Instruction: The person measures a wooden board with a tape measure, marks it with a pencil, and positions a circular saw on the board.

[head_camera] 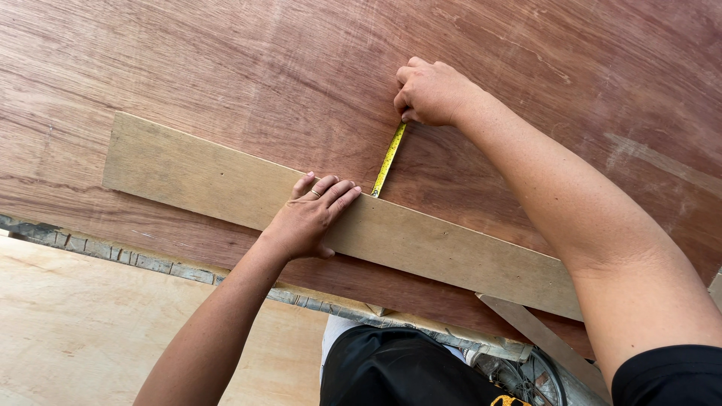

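Your left hand (310,218) is lying palm-down on the long wooden strip (210,179), fingers extended and slightly spread, gripping nothing and simply pressing the strip flat. A ring is showing on one finger. The strip is a pale, flat, straight-edged board with a dull, slightly grey grain, and it is running diagonally from the upper left toward the lower right across the large plywood sheet (226,68). That sheet is reddish-brown, with swirling grain and faint scuff marks.

Just beside your left fingertips, the yellow tape measure blade (388,160) is meeting the strip's upper edge. The blade is narrow, thin and straight, and it is lying flat on the plywood, stretching up and slightly right to your right hand (430,92). Your right hand is curled into a closed grip, knuckles up, pinching the far end of the blade against the sheet; whether it is enclosing a tape case cannot be told.

Below the plywood's near edge, a second, paler plywood panel (75,331) is sitting at the lower left. At the lower right, a slim grey pointed batten (541,338) is angling out from under the strip.
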